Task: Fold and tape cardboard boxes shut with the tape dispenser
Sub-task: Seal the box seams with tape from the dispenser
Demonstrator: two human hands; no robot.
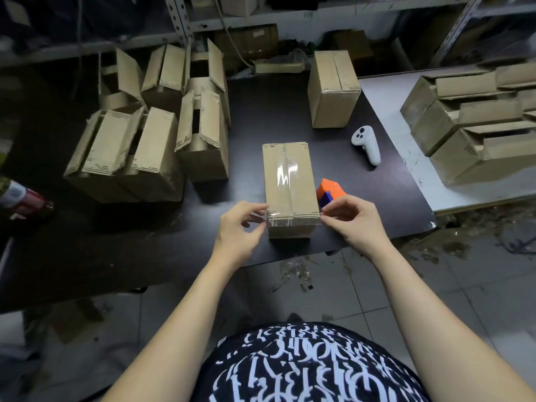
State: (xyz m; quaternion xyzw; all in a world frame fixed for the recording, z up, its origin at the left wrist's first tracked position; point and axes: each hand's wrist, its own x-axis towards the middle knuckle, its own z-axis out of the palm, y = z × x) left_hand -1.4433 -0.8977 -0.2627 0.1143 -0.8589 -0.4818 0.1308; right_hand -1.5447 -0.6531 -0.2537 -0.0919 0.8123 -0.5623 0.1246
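Note:
A closed cardboard box (290, 181) lies on the dark table (290, 117) in front of me, with clear tape along its top seam. A second strip of clear tape (293, 221) crosses its near edge. My left hand (240, 227) pinches the left end of that strip at the box's near left corner. At the near right corner, my right hand (352, 220) pinches the strip's other end. The orange and blue tape dispenser (329, 191) rests on the table just right of the box, partly hidden behind my right hand.
Several open-flapped boxes (145, 140) crowd the table's left side. Another closed box (333, 88) stands at the back. A white controller (366, 144) lies to the right, with flat boxes (475, 117) stacked on a white surface beyond. A bottle (23, 198) lies at far left.

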